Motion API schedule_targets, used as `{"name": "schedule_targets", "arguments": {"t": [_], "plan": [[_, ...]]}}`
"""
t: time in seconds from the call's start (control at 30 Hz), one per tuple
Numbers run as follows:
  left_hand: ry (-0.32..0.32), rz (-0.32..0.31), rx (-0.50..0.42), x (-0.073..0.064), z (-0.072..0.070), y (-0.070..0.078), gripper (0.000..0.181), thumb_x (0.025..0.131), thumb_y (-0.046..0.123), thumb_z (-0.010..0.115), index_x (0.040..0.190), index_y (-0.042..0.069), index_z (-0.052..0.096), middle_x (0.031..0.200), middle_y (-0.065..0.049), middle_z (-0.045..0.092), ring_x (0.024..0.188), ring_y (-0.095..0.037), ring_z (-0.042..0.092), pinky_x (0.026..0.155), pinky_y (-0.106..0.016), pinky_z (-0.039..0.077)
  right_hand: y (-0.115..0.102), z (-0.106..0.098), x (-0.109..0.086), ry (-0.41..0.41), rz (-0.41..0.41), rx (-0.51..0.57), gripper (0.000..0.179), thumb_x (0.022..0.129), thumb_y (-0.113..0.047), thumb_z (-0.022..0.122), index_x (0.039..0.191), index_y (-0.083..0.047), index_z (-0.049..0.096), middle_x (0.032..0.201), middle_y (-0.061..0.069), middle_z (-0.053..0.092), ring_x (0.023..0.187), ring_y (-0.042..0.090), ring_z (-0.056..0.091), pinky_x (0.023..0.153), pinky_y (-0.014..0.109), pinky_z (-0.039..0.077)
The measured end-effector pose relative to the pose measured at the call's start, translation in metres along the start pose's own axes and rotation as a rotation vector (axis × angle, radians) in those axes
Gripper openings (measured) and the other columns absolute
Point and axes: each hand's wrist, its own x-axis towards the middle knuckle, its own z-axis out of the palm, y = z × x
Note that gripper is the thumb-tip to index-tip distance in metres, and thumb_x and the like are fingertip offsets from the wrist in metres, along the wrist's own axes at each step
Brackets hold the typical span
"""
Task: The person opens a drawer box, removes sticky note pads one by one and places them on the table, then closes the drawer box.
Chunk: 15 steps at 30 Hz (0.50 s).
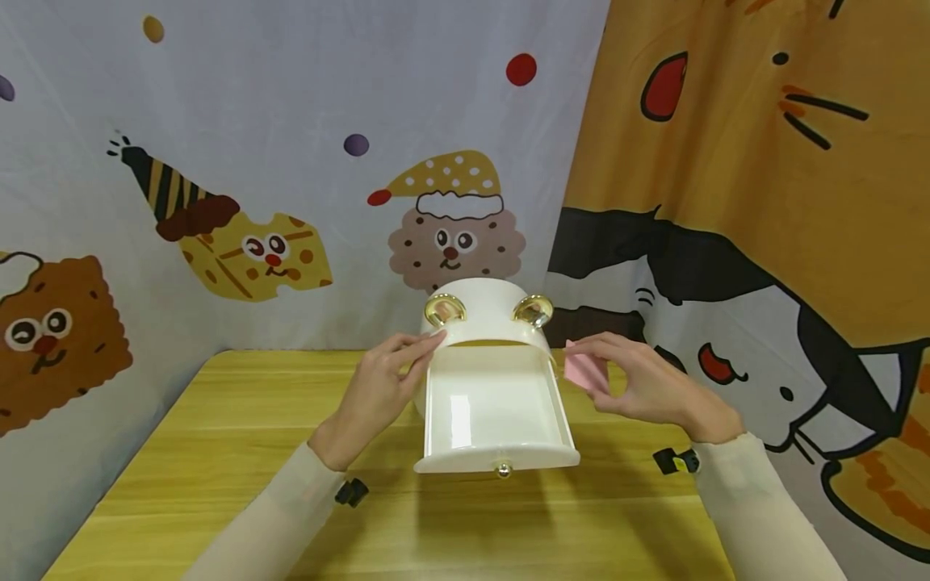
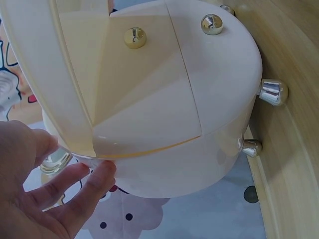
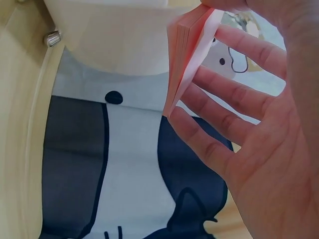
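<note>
A white storage box [image 1: 481,300] with two gold ears stands on the table, its top drawer [image 1: 494,403] pulled out toward me by a round gold knob side. My left hand [image 1: 378,375] rests its fingertips on the box's left side, just below the gold ear [image 1: 445,310]; in the left wrist view those fingers [image 2: 102,177] lie along the edge by the drawer opening. Right of the box, my right hand [image 1: 639,375] pinches a pad of pink sticky notes [image 1: 587,369]. The pad's stacked sheets [image 3: 187,47] fan slightly in the right wrist view, with the other fingers spread behind.
The wooden table [image 1: 254,403] runs beneath the box. Close behind hangs a cloth [image 1: 291,97] printed with cartoon figures. Below the pulled-out drawer, the left wrist view shows a lower front with a gold knob [image 2: 212,24], and short metallic feet [image 2: 273,92] on the table.
</note>
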Motion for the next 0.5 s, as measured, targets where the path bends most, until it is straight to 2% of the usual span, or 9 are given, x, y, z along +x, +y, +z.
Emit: {"name": "schedule_targets", "arguments": {"t": [0.23, 0.5], "plan": [[-0.013, -0.021, -0.008, -0.002, 0.000, 0.000, 0.042, 0.112, 0.007, 0.079, 0.152, 0.018, 0.079, 0.122, -0.017, 0.082, 0.098, -0.028, 0.084, 0.069, -0.028, 0.070, 0.011, 0.007, -0.006, 0.001, 0.047, 0.012, 0.074, 0.085, -0.004, 0.098, 0.153, -0.022, 0.076, 0.151, 0.003, 0.077, 0.120, 0.019, 0.075, 0.094, 0.039, 0.067], [0.003, -0.003, 0.004, -0.001, 0.000, 0.000, 0.041, 0.111, 0.006, 0.080, 0.150, 0.016, 0.081, 0.120, -0.017, 0.082, 0.098, -0.028, 0.084, 0.065, -0.025, 0.068, 0.026, 0.013, -0.012, -0.021, 0.131, 0.031, 0.071, 0.087, -0.005, 0.098, 0.154, -0.017, 0.076, 0.146, 0.008, 0.078, 0.109, 0.020, 0.071, 0.084, 0.029, 0.061]]}}
